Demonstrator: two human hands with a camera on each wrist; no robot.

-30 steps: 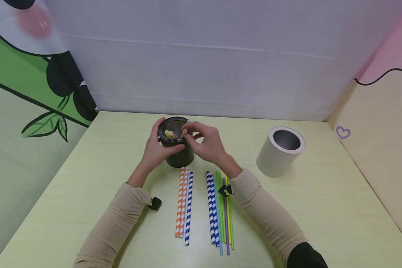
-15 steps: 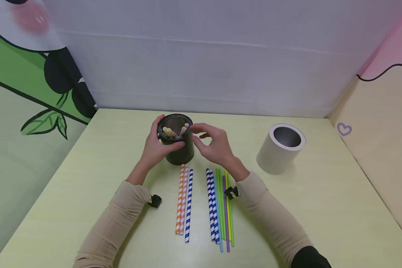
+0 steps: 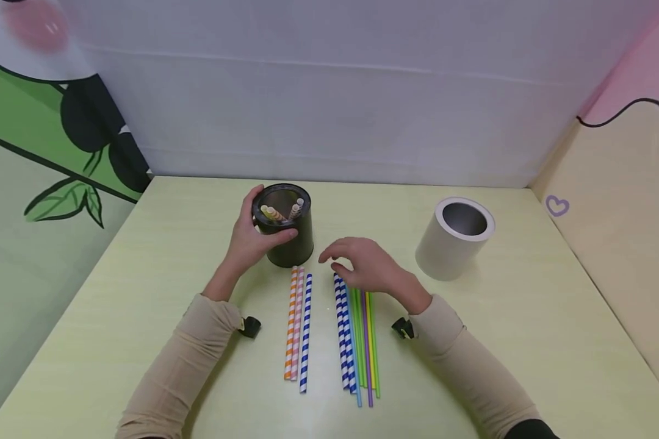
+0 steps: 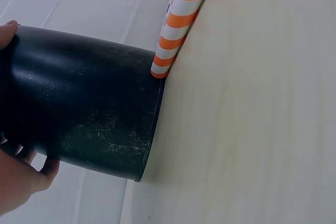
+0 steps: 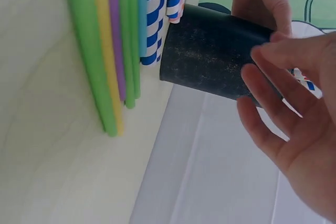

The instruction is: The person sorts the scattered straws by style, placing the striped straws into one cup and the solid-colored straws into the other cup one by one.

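My left hand (image 3: 251, 235) grips a black cylindrical cup (image 3: 296, 244) near its rim, thumb across the front. Several striped paper straws (image 3: 274, 213) stand inside, their tops leaning against the inner wall. My right hand (image 3: 365, 265) hovers above the far ends of the right group of straws, fingers loosely bent and holding nothing. That group has blue-and-white striped straws (image 3: 345, 341) beside plain green, purple, yellow and light blue straws (image 5: 84, 56). Directly in front of the cup lie an orange-striped straw (image 3: 291, 329), a pink-striped straw (image 3: 298, 323) and a blue-striped straw (image 3: 305, 335).
A white cylindrical cup (image 3: 450, 250) with a dark inside stands on the right side of the pale table (image 3: 500, 341). A pale cloth wall (image 3: 335, 122) rises behind the table's back edge, with printed panels at both sides.
My right hand has let go of a straw in the black cup and moved back toward me, over the right group of straws. The left hand keeps its grip on the cup.
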